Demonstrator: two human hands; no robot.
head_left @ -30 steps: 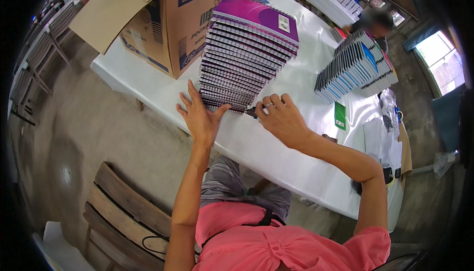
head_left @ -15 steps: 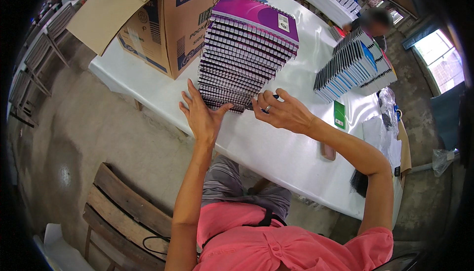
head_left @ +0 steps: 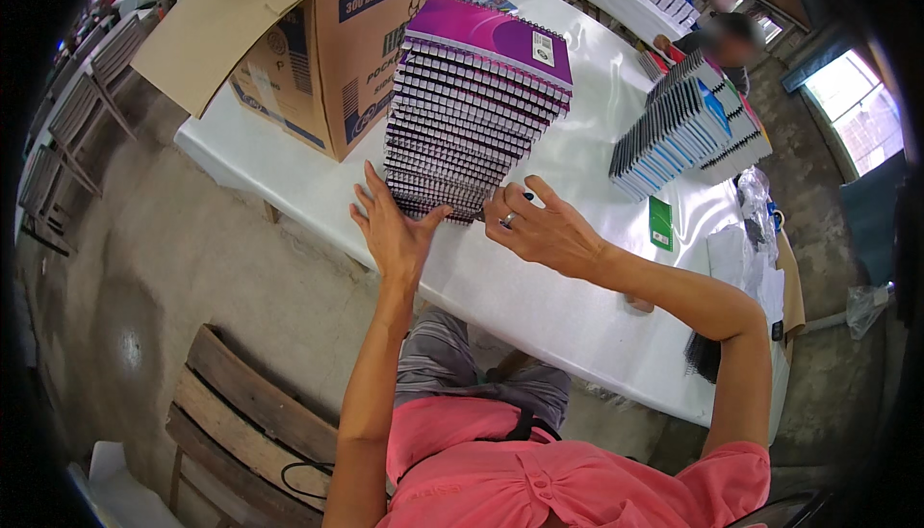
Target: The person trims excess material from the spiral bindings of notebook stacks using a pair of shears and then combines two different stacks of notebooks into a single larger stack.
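Observation:
A tall stack of spiral-bound notebooks (head_left: 472, 104) with purple covers stands on the white table, its coil edges turned toward me. My left hand (head_left: 393, 234) rests at the stack's lower left corner, fingers spread and thumb along the bottom coils. At the lower right corner, my right hand (head_left: 539, 230), with a ring on one finger, is closed around a small dark tool (head_left: 528, 197). Only bits of that tool show between the fingers, and its tip lies by the lowest coils; its kind is hidden.
An open cardboard box (head_left: 337, 56) stands left of the stack. Stacked blue-edged spiral notebooks (head_left: 664, 138) and a small green notebook (head_left: 660, 223) lie to the right. A person (head_left: 733, 47) is beyond them. A wooden chair (head_left: 250, 422) stands at my left.
My right hand has shifted slightly left and turned at the stack's lower right corner. The left hand has hardly moved. The whole view has shifted a little.

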